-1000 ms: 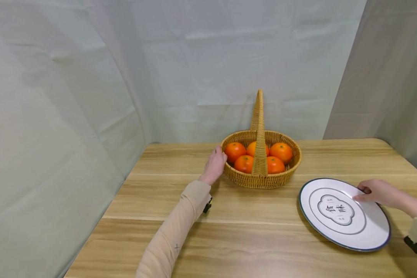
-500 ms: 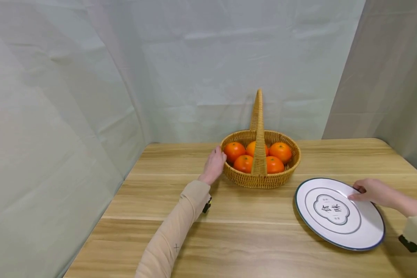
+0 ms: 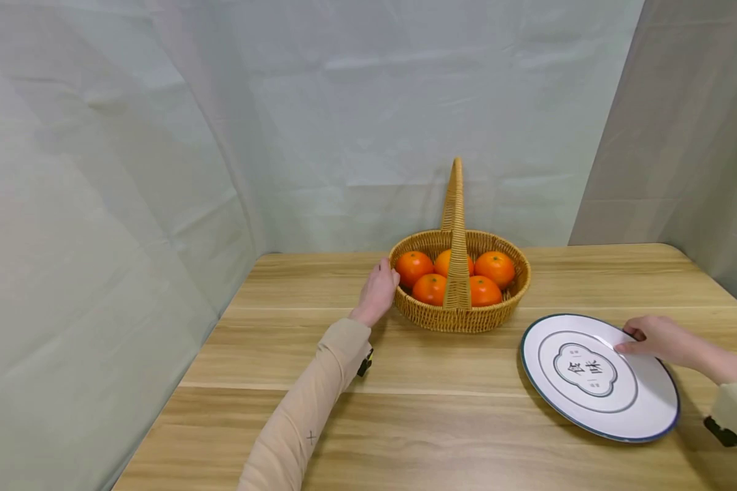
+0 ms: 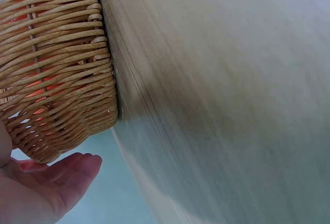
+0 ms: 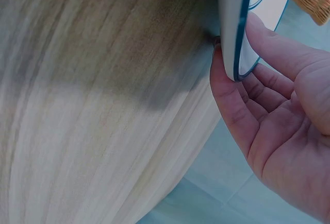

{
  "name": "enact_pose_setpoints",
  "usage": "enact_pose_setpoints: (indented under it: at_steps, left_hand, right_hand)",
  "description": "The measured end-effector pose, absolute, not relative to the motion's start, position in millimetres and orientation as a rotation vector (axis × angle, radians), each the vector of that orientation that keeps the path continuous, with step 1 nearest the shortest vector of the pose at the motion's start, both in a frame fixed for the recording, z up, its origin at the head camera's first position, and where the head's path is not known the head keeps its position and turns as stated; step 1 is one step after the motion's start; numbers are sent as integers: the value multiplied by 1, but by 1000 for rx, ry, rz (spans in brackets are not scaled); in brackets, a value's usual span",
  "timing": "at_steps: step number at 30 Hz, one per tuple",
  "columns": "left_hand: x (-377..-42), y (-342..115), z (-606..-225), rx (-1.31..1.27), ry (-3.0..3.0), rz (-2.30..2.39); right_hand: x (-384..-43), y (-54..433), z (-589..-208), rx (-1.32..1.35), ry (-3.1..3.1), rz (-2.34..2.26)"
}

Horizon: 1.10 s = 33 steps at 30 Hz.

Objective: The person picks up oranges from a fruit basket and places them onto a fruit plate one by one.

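Note:
At the left end of a woven wicker basket (image 3: 430, 318), my left hand (image 3: 379, 290) holds the side near the rim. In the left wrist view the left fingers (image 4: 77, 175) lie along the basket's end wall, with part of the thumb at the frame's edge. Several oranges (image 3: 496, 269) sit in the basket below its tall arched handle (image 3: 458, 225). To the right, my right hand (image 3: 669, 339) pinches the far-right rim of a white, blue-edged plate (image 3: 645, 409). Its thumb presses the upper face, while the fingers reach under the rim.
Everything is on a wood-grain table (image 3: 270, 341). Pale cloth (image 3: 344, 136) hangs behind it and to the left, and a darker panel (image 3: 663, 150) stands at the back right. The plate lies in front and to the right of the basket.
The right hand and plate have shifted slightly left, mostly in the first half second. The left hand keeps its place at the basket, with its hold unchanged.

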State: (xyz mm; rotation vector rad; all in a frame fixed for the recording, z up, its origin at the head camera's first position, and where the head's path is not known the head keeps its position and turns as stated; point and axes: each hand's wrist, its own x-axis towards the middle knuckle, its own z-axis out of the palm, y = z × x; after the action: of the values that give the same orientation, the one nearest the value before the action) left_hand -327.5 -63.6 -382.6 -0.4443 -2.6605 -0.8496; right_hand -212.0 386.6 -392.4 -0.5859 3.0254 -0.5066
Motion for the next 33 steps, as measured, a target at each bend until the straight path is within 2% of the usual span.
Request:
enact_pose_setpoints:
  at_steps: [21,33]
  left_hand:
    - [-330,-63,-384,-369,-2636,-1092]
    - [-331,-64,-386,-381,-2588,-1200]
  right_hand:
    - [-212,379,-390,-543,2977,-542]
    - [-210,369,-393,-627,3014,-559]
